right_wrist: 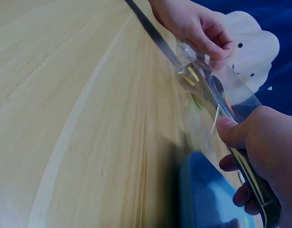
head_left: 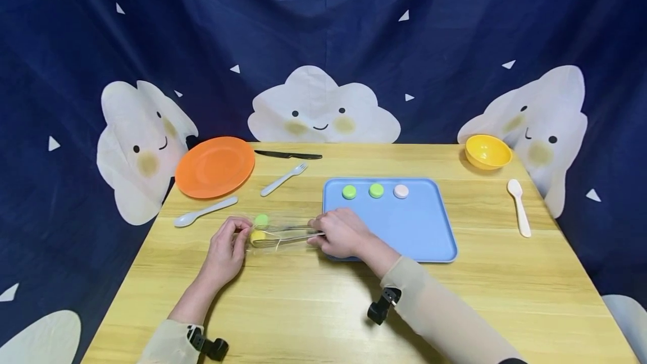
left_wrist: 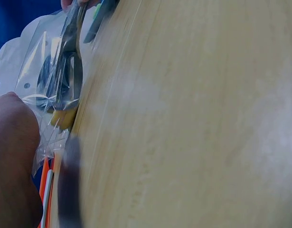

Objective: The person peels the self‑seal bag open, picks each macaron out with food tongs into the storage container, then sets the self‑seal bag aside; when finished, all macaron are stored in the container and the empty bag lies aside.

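A clear plastic bag (head_left: 283,228) lies on the wooden table just left of a blue tray (head_left: 429,235). My left hand (head_left: 241,236) pinches the bag's left end. My right hand (head_left: 323,232) grips metal tongs (head_left: 290,234) that reach into the bag and close on a yellow round piece (head_left: 258,237). A green piece (head_left: 261,219) sits just behind it. The left wrist view shows the tongs (left_wrist: 72,71) on the yellow piece (left_wrist: 62,118) through the film. In the right wrist view my right hand (right_wrist: 259,147) holds the tongs (right_wrist: 217,99), the left hand (right_wrist: 195,26) beyond.
Two green pieces (head_left: 349,191) and a pink one (head_left: 401,191) sit along the tray's far edge. An orange plate (head_left: 214,166), black knife (head_left: 288,155), white fork (head_left: 284,178) and white spoon (head_left: 204,211) lie at the back left. A yellow bowl (head_left: 487,151) and another spoon (head_left: 519,206) are at the right.
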Motion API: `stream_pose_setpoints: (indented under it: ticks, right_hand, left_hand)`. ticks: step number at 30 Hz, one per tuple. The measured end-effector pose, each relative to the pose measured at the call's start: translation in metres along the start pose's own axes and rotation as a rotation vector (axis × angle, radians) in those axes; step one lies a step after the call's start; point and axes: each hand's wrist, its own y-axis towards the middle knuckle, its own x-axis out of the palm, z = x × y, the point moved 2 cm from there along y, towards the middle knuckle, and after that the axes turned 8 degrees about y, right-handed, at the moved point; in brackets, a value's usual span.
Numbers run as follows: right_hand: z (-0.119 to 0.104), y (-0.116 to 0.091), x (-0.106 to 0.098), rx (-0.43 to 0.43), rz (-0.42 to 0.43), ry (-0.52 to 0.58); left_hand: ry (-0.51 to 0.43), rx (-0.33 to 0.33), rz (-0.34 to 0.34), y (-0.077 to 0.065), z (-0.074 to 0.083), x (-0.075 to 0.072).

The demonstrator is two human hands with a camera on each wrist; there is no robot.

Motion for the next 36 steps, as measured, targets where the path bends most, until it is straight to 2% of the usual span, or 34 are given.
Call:
stream_pose_setpoints:
  ticks: [8,15,19,36]
  right_hand:
    - [0.009,-0.02,-0.016,0.036,0.013,0.035]
    - [0.022,-0.047,-0.032,0.046,0.04,0.034]
    - [0.031,-0.065,-0.042,0.054,0.075,0.036]
    - [0.066,-0.153,-0.086,0.197,0.209,-0.01]
  left_hand:
    - [0.019,-0.009,0.003,0.001,0.0,0.001]
    - [0.009,-0.008,-0.007,0.001,0.001,0.001]
    - [0.011,-0.006,-0.007,0.0,-0.001,0.001]
    - [0.027,-0.006,0.006,0.0,0.003,0.003]
